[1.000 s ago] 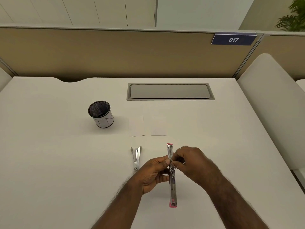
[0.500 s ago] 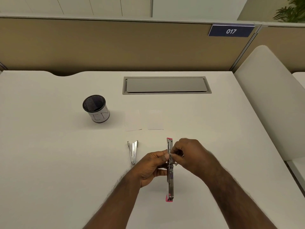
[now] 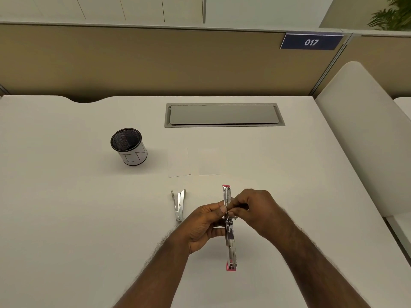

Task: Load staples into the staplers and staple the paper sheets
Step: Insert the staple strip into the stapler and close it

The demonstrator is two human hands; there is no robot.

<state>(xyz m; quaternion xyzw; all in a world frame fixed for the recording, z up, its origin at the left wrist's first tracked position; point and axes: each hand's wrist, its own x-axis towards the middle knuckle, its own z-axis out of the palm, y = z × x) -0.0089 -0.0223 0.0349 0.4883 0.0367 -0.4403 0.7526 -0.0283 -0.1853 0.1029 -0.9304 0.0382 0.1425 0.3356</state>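
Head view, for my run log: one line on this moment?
step: loading staples | both hands on opened pink-tipped metal stapler | second silver stapler untouched | white paper sheets unstapled

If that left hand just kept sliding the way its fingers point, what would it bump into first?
The left hand points rightward, so it would first press the pink-tipped stapler it already holds into the right hand. Depth is uncertain.

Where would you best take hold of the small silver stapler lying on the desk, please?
Pinch the silver stapler across its narrow hinged end nearest you, coming from above with the left hand; its two arms splay apart toward the paper sheets, so the far end is wider.
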